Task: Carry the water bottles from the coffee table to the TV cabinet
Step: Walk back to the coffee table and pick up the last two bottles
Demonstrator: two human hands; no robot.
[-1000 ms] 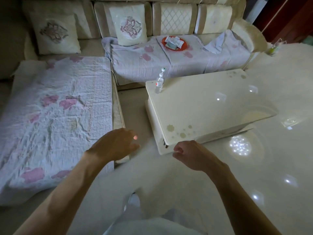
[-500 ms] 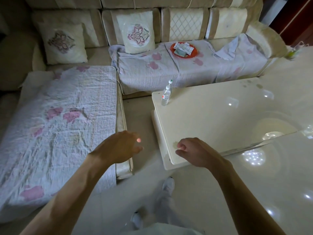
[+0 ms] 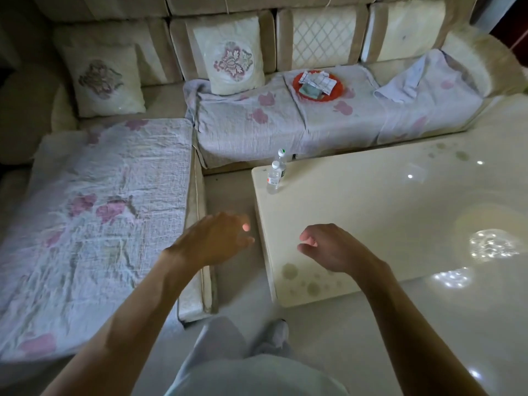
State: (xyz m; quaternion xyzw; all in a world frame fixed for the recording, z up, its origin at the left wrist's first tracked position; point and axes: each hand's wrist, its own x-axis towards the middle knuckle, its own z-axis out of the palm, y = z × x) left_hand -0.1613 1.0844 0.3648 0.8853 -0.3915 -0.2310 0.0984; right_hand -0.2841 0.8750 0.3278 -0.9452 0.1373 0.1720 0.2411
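Two small clear water bottles stand upright at the far left corner of the glossy cream coffee table [image 3: 371, 212]. The nearer bottle [image 3: 273, 178] has a white cap; the farther bottle [image 3: 281, 162] stands right behind it, partly hidden. My left hand [image 3: 217, 238] hovers over the gap between sofa and table, fingers loosely apart, holding nothing. My right hand [image 3: 328, 247] hangs over the table's near left part, fingers curled but apart, empty. Both hands are well short of the bottles. The TV cabinet is not in view.
An L-shaped sofa with quilted floral covers [image 3: 100, 218] runs along the left and back. On the back seat lies an orange plate [image 3: 317, 87] with packets. Two cushions [image 3: 231, 58] lean against the backrest. A narrow floor strip [image 3: 228, 195] separates sofa and table.
I have stepped closer to the table; the bottles appear nearer and now show as two. Both hands have moved forward, the right one now over the tabletop.
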